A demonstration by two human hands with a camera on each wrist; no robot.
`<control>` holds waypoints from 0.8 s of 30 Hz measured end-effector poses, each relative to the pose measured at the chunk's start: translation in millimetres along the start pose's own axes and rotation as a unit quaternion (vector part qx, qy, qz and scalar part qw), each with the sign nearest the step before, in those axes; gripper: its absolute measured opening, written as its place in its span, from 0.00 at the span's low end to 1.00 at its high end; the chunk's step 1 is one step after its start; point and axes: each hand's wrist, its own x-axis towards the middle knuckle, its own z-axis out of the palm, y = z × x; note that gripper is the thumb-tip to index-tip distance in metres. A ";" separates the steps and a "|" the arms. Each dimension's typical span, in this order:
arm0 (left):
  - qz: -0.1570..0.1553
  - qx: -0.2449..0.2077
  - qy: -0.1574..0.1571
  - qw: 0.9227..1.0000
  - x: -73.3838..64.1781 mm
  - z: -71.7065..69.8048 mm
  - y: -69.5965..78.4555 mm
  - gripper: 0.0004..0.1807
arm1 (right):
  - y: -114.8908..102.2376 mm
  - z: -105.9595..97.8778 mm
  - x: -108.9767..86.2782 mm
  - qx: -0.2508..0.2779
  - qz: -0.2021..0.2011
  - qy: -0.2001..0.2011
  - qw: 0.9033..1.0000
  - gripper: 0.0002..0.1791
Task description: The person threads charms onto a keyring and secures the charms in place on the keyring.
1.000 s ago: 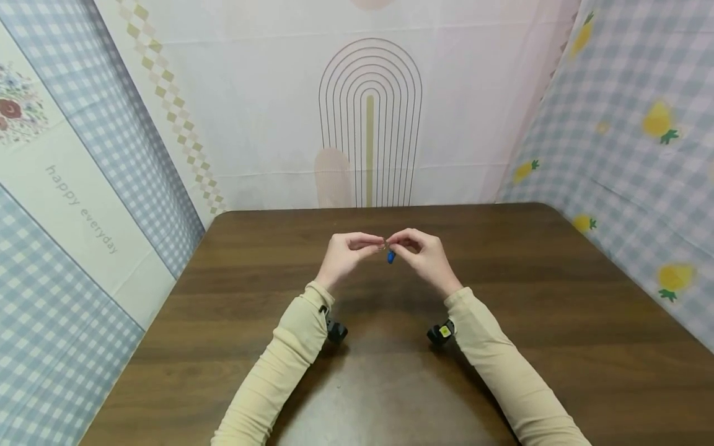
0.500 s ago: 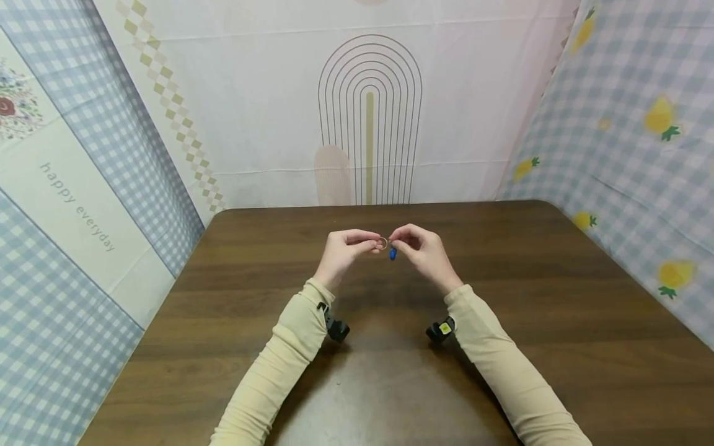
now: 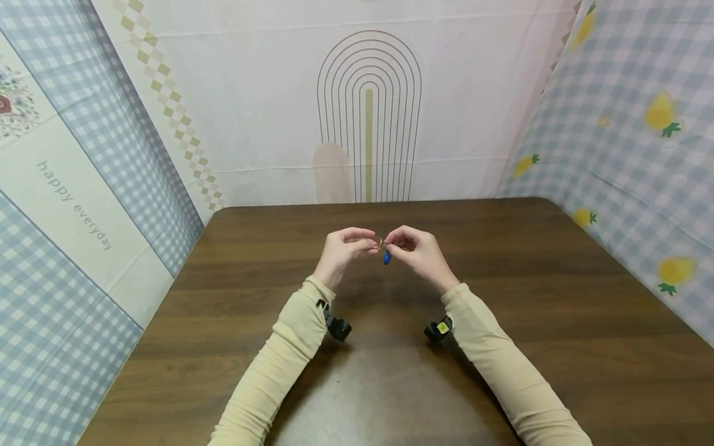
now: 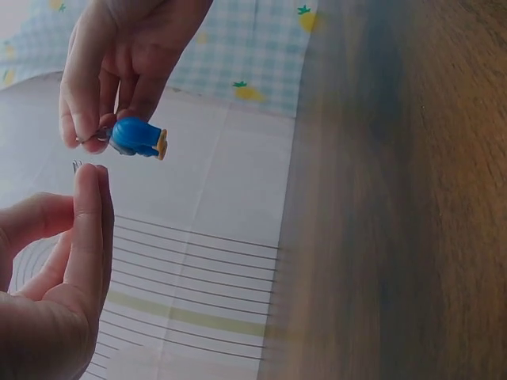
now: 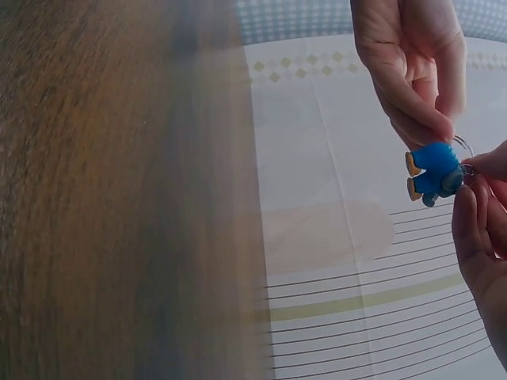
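Observation:
Above the table, my left hand pinches a thin metal key ring between its fingertips and thumb. Close beside it, my right hand pinches the small metal link at the top of a blue figure charm. The charm dangles below the right fingertips. Seen from the left wrist, the charm has a rounded blue body and yellow-orange feet. In the right wrist view, the ring sticks out from the left fingertips near the link. Fingers hide whether ring and link are joined.
A brown wooden table lies under both forearms. Black wrist cameras, such as the left one, hang under the cuffs. A white patterned cloth stands behind the table, with checked cloth at the sides.
Both hands keep their pinches. Half a second ago the charm had shifted slightly right, and now it is back left with the right hand. The left hand has edged slightly left.

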 end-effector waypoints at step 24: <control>0.016 0.076 0.039 0.996 -0.2 14.1 -7.4 0.08 | -7.6 2.2 0.0 0.057 0.010 -0.003 0.998 0.07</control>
